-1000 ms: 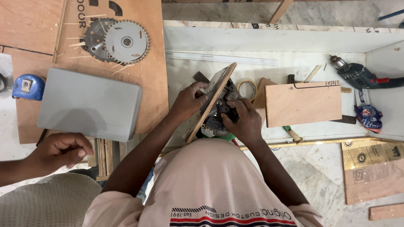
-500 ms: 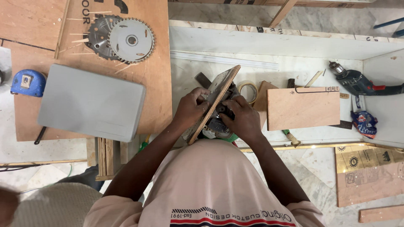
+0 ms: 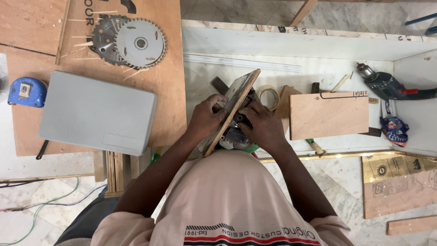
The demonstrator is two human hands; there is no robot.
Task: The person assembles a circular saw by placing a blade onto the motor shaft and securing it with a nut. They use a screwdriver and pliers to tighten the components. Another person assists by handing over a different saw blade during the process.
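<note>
Left hand [image 3: 205, 119] grips the face of a plywood board [image 3: 233, 109] stood on edge, long axis slanting from near the body up and away to the right. Right hand [image 3: 263, 127] closes over a dark power tool [image 3: 234, 134] tucked behind the board, mostly hidden. Beyond the right hand a tape roll [image 3: 269, 96]; further right, an electric drill [image 3: 387, 85]. Left of the left hand, a grey case [image 3: 98, 111].
</note>
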